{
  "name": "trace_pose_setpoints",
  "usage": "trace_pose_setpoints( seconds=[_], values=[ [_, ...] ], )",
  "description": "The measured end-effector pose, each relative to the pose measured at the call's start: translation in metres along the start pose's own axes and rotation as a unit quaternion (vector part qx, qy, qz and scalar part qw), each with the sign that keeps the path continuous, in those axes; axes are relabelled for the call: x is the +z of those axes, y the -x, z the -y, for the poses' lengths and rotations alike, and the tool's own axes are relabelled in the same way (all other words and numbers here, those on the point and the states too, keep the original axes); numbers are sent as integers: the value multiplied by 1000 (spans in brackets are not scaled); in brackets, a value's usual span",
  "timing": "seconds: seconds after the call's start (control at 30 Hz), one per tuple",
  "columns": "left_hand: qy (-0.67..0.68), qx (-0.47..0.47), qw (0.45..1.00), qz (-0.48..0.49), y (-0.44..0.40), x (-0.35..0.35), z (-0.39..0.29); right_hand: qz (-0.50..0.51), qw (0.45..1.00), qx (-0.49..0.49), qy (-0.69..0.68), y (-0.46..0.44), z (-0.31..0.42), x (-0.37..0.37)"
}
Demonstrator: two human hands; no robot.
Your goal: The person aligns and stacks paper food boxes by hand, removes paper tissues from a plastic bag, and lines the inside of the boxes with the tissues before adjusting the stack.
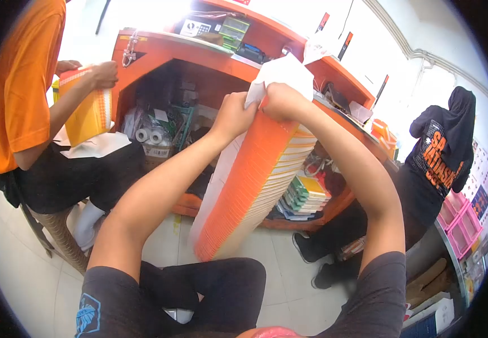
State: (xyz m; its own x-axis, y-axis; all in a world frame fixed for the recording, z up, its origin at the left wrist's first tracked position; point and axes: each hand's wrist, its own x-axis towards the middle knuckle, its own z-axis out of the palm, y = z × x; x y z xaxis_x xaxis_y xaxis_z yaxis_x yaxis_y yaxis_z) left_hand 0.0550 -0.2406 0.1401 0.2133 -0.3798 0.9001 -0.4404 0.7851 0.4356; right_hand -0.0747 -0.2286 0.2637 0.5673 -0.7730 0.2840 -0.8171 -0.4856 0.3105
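Observation:
A long orange and yellow stack of sheets (244, 186), its edges in close ridges, hangs tilted in front of me. Its lower end reaches down towards my knees. At the top, a white sheet (282, 72) sticks up and out. My left hand (236, 116) is closed on the upper left edge, at the white paper. My right hand (283, 102) grips the upper right corner, its fingers folded over the top. Exactly which layers each hand pinches is hidden.
An orange counter (210, 63) with shelves stands ahead. Under it are a stack of booklets (307, 195) and bagged rolls (153, 135). At left a person in an orange shirt (27, 84) holds a yellow-orange bundle (89, 112). A person in black (438, 152) stands at right.

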Motion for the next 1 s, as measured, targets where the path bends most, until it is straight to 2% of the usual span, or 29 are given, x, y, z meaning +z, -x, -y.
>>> trace_pose_setpoints(
  seconds=[0.03, 0.13, 0.23, 0.3, 0.37, 0.4, 0.43, 0.47, 0.5, 0.53, 0.57, 0.6, 0.63, 0.67, 0.7, 0.73, 0.77, 0.87, 0.93, 1.0],
  values=[
    [-9, -11, 1000, 6, 2, -2, -3, 21, 1000, -8, 14, 1, 1, -2],
    [2, -7, 1000, -13, 0, 0, 7, -26, 991, -114, 72, -22, -27, 22],
    [-14, -9, 1000, -11, 0, 1, 12, -39, 985, -142, 92, -15, -15, 18],
    [-3, -31, 1000, 2, 1, 0, 15, 61, 993, -57, 83, -7, 8, -3],
    [7, 13, 999, -35, 2, 0, 17, 63, 991, -39, 110, 11, 29, -36],
    [19, 32, 998, -50, 3, 2, 21, 15, 987, -66, 144, 15, 31, -50],
    [-9, 37, 997, -62, 2, 1, 24, -49, 997, -60, 28, 3, 20, -50],
    [-35, 39, 996, -71, 1, 2, 24, -83, 988, -94, -88, -1, -6, -46],
    [20, -41, 998, -53, 12, 11, 17, -110, 964, -136, -199, -6, -32, -42],
    [51, -101, 992, -60, 7, -2, 8, -126, 961, -117, -217, -13, -48, -46],
    [36, -106, 992, -58, 15, -4, 4, -143, 956, -98, -236, -20, -63, -51],
    [21, -100, 993, -61, 18, -4, -5, -169, 968, -28, -184, -36, -85, -40],
    [9, -86, 994, -69, 15, -4, -13, -202, 970, 41, -126, -48, -104, -36],
    [-66, 15, 992, -102, 16, -2, -15, -208, 960, 75, -170, -36, -113, -21],
    [-140, 115, 974, -136, 18, 1, -15, -206, 963, 55, -164, -43, -141, 0],
    [-214, 211, 939, -167, 17, 2, -15, -202, 958, 110, -169, -39, -146, 15],
    [-211, 247, 938, -119, 16, 2, -14, -215, 942, 99, -237, -38, -158, 39],
    [-239, 285, 928, 5, 22, 11, -12, -59, 921, 186, -336, -43, -189, 80],
    [-225, 264, 937, 44, 23, 17, -7, -90, 918, 55, -382, -44, -200, 107],
    [-175, 230, 955, 68, 27, 26, 0, -12, 878, 104, -466, -47, -214, 118]
  ],
)
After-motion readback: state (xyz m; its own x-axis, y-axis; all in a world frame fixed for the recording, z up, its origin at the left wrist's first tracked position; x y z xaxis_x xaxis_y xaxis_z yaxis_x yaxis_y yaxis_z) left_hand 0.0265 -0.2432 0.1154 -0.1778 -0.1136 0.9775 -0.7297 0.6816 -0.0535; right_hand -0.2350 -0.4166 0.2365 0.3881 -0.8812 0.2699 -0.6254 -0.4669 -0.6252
